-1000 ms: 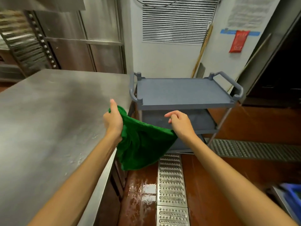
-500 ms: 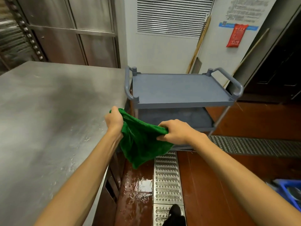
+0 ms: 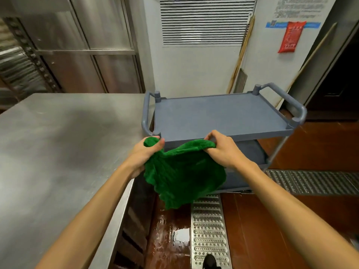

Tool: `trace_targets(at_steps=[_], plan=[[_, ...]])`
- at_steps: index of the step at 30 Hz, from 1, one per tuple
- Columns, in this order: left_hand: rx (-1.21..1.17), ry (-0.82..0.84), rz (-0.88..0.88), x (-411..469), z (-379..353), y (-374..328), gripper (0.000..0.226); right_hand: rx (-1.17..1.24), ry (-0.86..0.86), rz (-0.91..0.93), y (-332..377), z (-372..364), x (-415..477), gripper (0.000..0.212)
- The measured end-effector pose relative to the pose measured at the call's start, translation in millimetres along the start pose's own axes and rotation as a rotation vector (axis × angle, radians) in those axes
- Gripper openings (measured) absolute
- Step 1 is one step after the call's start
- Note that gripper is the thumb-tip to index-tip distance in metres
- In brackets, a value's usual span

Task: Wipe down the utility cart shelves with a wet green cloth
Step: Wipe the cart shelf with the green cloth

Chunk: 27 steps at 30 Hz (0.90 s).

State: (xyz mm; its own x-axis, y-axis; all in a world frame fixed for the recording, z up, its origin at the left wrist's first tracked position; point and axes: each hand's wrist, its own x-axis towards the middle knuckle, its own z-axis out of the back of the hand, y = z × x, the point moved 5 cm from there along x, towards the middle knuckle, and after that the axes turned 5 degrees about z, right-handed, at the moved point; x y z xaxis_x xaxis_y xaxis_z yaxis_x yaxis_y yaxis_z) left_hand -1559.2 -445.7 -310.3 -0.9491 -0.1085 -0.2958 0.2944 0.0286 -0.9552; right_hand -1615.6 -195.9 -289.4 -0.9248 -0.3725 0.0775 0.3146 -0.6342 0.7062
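Two hands, mine: left hand (image 3: 144, 152) and right hand (image 3: 221, 150) each grip the green cloth (image 3: 182, 171) along its top edge, fingers (image 3: 211, 134) curled round it. Cloth hangs at 6 o'clock of the utility cart (image 3: 223, 115); counter (image 3: 58, 142) at its 9.
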Motion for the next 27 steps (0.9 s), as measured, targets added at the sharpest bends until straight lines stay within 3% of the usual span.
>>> trace_targets(at_steps=[3,6,9,13,17,22,27], plan=[[0.137,0.151,0.034,33,-21,-5,0.074,0.048,-0.007,-0.017,-22,19,29,0.012],[0.36,0.169,-0.017,66,-44,-19,0.058,0.039,-0.004,-0.016,-40,41,62,0.008],[0.333,0.063,-0.081,94,-64,-36,0.03,0.074,0.008,-0.001,-55,62,91,0.004],[0.247,-0.098,-0.136,125,-74,-53,0.026,0.133,-0.043,0.005,-76,92,123,0.011],[0.141,-0.222,-0.155,157,-66,-68,0.026,0.1,-0.016,-0.008,-95,112,150,0.02],[0.193,-0.306,-0.22,191,-62,-86,0.034,0.022,0.048,0.01,-103,118,178,0.036],[0.135,-0.28,-0.179,231,-57,-91,0.042,0.096,0.05,0.023,-110,126,213,0.03]])
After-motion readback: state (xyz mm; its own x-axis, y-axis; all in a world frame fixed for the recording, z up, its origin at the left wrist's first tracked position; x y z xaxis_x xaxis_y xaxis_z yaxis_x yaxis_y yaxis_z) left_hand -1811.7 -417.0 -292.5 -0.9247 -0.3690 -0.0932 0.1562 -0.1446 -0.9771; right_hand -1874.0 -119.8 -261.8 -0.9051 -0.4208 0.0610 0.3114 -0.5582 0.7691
